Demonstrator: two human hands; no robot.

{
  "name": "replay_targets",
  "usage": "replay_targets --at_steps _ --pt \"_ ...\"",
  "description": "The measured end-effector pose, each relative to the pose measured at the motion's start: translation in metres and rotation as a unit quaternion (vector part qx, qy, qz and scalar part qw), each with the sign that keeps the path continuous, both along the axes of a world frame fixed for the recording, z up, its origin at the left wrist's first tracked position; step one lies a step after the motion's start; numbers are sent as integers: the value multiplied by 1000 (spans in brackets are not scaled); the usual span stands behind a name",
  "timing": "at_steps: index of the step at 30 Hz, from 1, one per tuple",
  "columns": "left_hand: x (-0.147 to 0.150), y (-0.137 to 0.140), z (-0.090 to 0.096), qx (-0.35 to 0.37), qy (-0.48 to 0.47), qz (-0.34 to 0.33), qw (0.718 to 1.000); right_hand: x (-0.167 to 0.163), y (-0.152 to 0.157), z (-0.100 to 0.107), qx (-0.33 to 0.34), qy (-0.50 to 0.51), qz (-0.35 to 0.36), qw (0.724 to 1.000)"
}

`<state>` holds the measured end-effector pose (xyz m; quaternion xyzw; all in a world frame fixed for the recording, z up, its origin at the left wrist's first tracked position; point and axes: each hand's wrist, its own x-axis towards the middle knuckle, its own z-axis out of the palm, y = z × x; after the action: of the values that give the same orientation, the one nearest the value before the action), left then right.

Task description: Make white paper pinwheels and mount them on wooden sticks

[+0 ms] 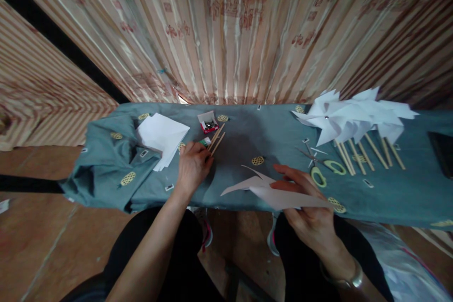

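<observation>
My left hand [194, 166] is closed over the lower ends of thin wooden sticks [218, 143] lying on the cloth; its fingertips are partly hidden. My right hand [311, 203] grips a white paper pinwheel blank [272, 193] with cut, lifted flaps, above the table's near edge. Just beyond the left hand stand a small open red-and-white box [208, 122] of shiny metal pins and, partly covered by the fingers, a green-and-white item [205, 142]. Scissors with light green handles [323, 172] lie open to the right of my right hand.
Finished white paper pinwheels [350, 115] on sticks lie piled at the right. A stack of white paper sheets [163, 134] rests on the left. The grey-green tablecloth [240, 151] is bunched at its left end. A dark flat object [440, 153] sits at the far right, and a patterned curtain [226, 33] hangs behind.
</observation>
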<state>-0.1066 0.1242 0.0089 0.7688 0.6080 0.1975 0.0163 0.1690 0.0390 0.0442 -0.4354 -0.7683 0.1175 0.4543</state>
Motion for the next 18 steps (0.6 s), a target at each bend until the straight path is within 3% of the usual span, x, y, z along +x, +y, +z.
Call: replay_targets --at_steps 3,6,11,18 --pt "6 -4 -1 -4 -58 -25 998 0 -1 0 -1 -1 5 1000" --pt "16 -12 1 3 -179 -73 981 -1 0 3 5 14 12 1000" --pt "36 -28 18 -58 -381 -97 918 3 2 8 -2 6 0 1000" --pt "53 -35 34 -171 -510 -78 840 12 5 19 19 23 -59 998"
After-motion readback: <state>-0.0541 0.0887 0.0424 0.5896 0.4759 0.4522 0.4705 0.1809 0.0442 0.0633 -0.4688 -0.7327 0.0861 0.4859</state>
